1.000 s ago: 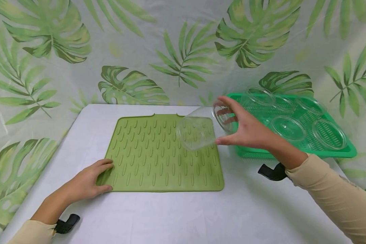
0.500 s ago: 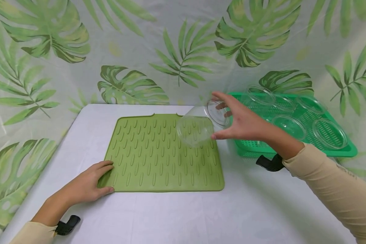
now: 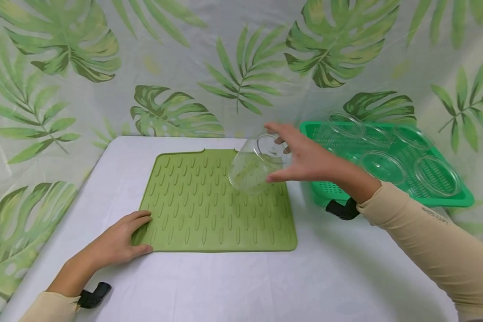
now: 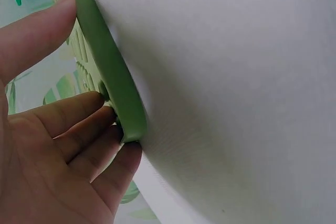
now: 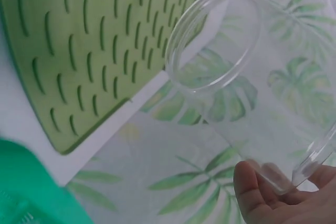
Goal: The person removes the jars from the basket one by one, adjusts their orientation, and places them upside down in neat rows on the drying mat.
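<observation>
A clear, see-through cup (image 3: pixel 243 167) is in my right hand (image 3: pixel 306 154), gripped near its base between thumb and fingers. The cup tilts with its mouth down and to the left, over the upper right part of a green ribbed drying mat (image 3: pixel 201 201). In the right wrist view the cup's round rim (image 5: pixel 185 82) points toward the mat, while fingertips (image 5: pixel 248 182) curl at the base end. My left hand (image 3: pixel 116 239) rests at the mat's lower left corner, thumb and fingers spread along its edge. The left wrist view has fingertips (image 4: pixel 94 98) touching that edge.
A green perforated plastic basket (image 3: pixel 326 192) stands at the right, holding several clear cups (image 3: pixel 382 167). A white cloth (image 3: pixel 225 286) covers the table. Behind hangs a leaf-patterned curtain (image 3: pixel 261 58).
My right hand has moved left with the cup, away from the basket, and the cup has turned further mouth-down above the mat. The left hand has stayed at the mat's corner.
</observation>
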### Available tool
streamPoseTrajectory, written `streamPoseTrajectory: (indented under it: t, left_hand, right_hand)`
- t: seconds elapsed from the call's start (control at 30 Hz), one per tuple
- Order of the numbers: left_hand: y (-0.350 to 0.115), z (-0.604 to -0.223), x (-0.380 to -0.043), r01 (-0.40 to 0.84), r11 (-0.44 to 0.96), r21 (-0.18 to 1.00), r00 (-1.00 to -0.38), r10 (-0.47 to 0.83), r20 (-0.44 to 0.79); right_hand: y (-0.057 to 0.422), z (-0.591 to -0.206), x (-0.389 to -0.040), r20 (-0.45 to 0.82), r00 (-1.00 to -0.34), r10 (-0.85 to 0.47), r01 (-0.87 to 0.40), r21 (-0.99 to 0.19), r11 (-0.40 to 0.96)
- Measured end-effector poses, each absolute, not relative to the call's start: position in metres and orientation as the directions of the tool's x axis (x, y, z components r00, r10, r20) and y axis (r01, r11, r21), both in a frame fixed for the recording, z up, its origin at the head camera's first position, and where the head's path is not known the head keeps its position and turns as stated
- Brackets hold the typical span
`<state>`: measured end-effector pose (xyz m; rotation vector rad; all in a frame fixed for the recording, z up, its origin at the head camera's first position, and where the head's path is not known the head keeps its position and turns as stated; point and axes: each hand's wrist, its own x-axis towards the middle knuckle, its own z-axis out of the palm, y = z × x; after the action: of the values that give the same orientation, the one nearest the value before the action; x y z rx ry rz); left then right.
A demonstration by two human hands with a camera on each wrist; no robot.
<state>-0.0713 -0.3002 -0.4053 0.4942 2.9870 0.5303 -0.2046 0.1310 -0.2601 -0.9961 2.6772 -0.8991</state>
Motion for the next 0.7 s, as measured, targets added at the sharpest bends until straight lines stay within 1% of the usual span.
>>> streamPoseTrajectory:
  t: [0.27,0.7]
  left_hand:
    - [-0.300,-0.406,-0.073,0.290,0.886,0.362,-0.947,0.320,-0.023]
    - [-0.302,-0.407,-0.073,0.278,0.882,0.381,-0.950,0.312,-0.030]
  right_hand:
    - [0.099,-0.266,-0.209,0.047,-0.722,-0.691,-0.590,-0.564,0.578]
    - [0.057,-0.271,-0.220,0.063,-0.694,-0.717,-0.600,-0.601,0.528]
